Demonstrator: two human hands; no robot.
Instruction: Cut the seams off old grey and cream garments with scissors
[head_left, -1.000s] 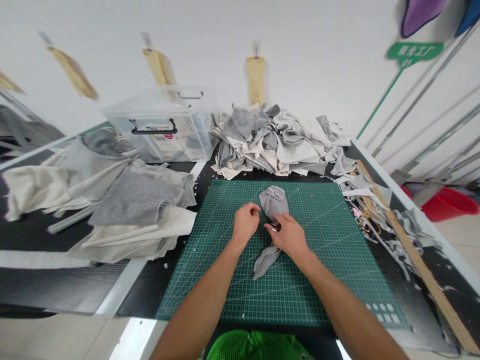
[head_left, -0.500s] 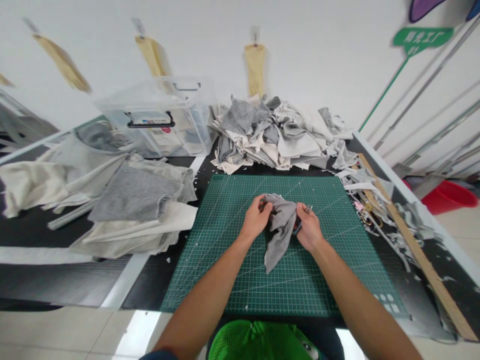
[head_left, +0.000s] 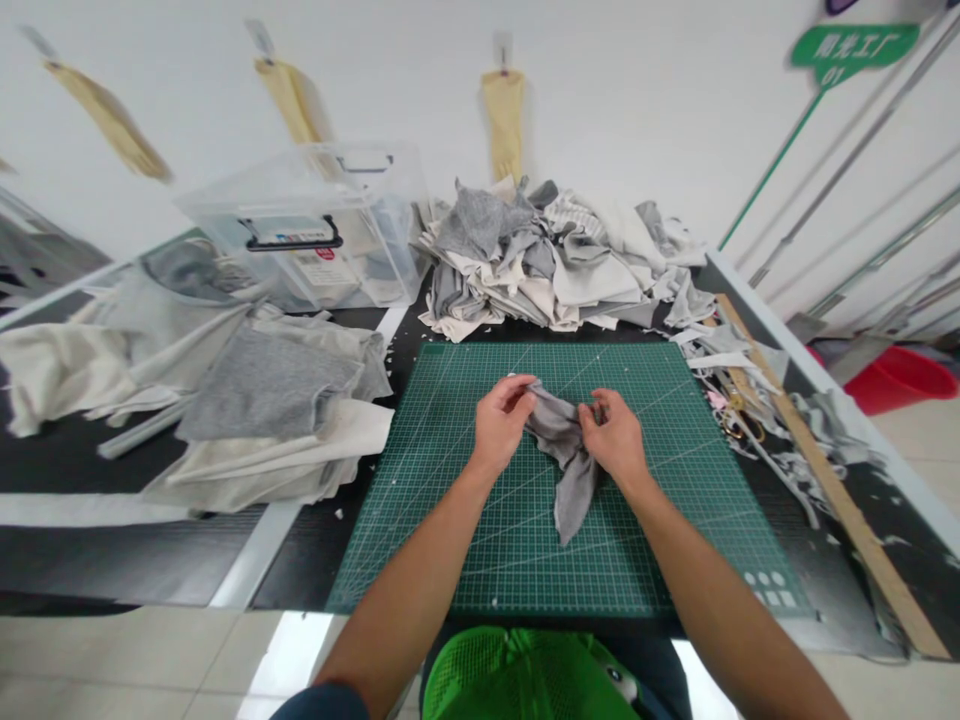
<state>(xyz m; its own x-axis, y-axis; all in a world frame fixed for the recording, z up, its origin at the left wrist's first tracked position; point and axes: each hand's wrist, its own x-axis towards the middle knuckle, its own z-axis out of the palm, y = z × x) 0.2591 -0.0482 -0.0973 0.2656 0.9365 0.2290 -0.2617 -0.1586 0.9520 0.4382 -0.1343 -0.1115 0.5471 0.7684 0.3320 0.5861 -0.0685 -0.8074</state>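
Observation:
Between my two hands a crumpled piece of grey cloth (head_left: 576, 490) is held over the green cutting mat (head_left: 480, 560), one end hanging down toward me. My left hand (head_left: 501, 420) pinches the cloth's upper left corner between thumb and fingers. With thumb and fingertips, my right hand (head_left: 615, 435) grips the same cloth farther along its upper edge. Whether the right palm also holds a tool is hidden by the fingers.
Folded grey and cream cloths (head_left: 270, 385) lie left of the mat. Behind it are a large fabric pile (head_left: 540, 260) and a clear plastic box (head_left: 300, 250). At the right, a wooden ruler (head_left: 847, 510) lies among fabric scraps and scissors (head_left: 742, 425).
My right fingers have shifted their hold along the cloth. The cloth's hanging end has swung right. A metal tip and dark part seen at my right hand earlier no longer show.

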